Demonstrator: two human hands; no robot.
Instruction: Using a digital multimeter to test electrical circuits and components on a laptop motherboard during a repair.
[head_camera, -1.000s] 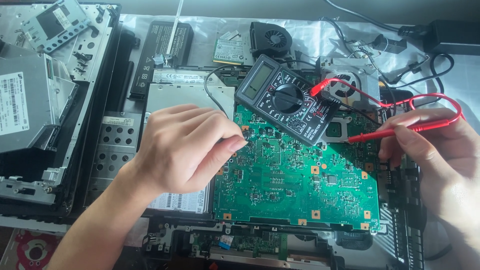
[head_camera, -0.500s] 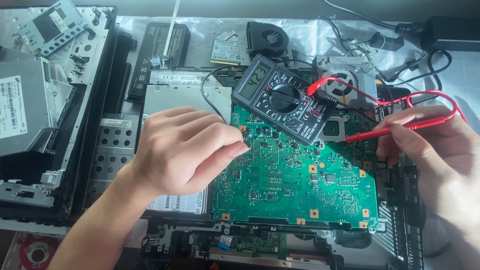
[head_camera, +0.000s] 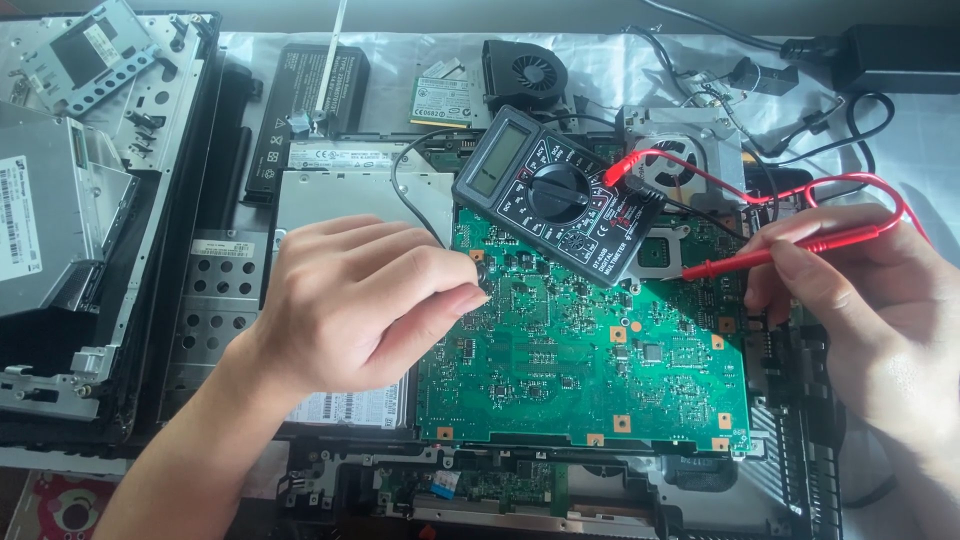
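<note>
- While the right hand (head_camera: 880, 320) pinches the slim red plastic test probe (head_camera: 790, 250), its tip has stayed on the green circuit board (head_camera: 590, 350) — barely shifted since a second ago.
- The left hand (head_camera: 370, 300), fingers curled shut at the board's left edge, holds its spot; what it grips is hidden.
- The black multimeter (head_camera: 555, 195) lies on the board's top.

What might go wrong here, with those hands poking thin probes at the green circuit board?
The red probe in the right hand could slip and bridge tiny parts on the green circuit board. The black multimeter lies loose on the board's edge; its red lead could tug it. The left hand hides its contact point.
</note>
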